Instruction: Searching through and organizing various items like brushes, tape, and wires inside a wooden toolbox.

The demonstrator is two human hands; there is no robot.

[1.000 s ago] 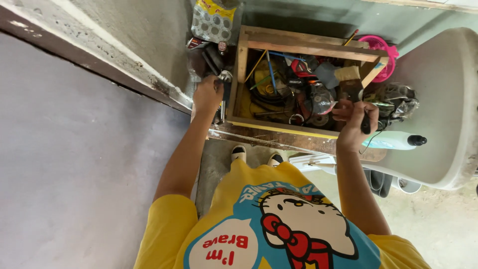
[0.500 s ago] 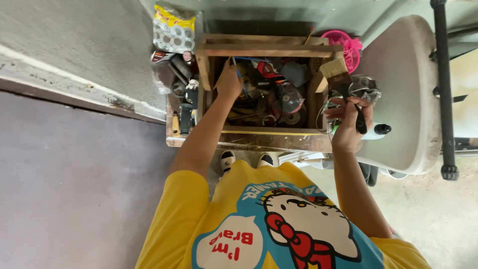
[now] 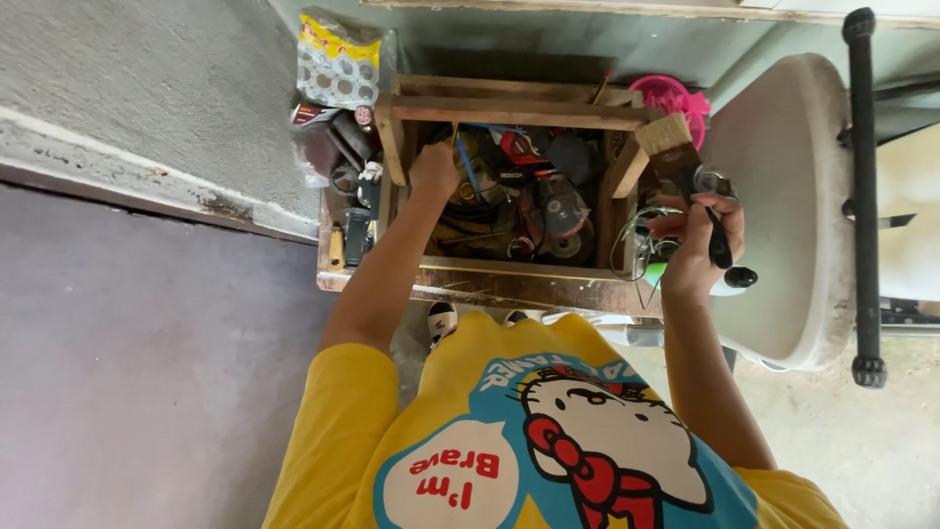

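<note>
**Left hand in tool crate, brush held in right**

Head view: a wooden crate [image 3: 509,284] full of jumbled tools is seen from above, set on a low wooden board. The left hand [image 3: 433,172] is reached into the crate's left rear corner, fingers curled among the tools beside a blue-handled tool [image 3: 468,163]; whether anything is gripped cannot be told. The right hand [image 3: 697,245] is held just right of the crate, over a white plastic chair [image 3: 803,206], and is clamped on the black handle of a paintbrush [image 3: 681,157], bristles tilted up and away. A pink basket [image 3: 676,96] is seen behind the crate. A clear bag of small discs [image 3: 338,59] lies at the crate's left rear, against the wall.
</note>
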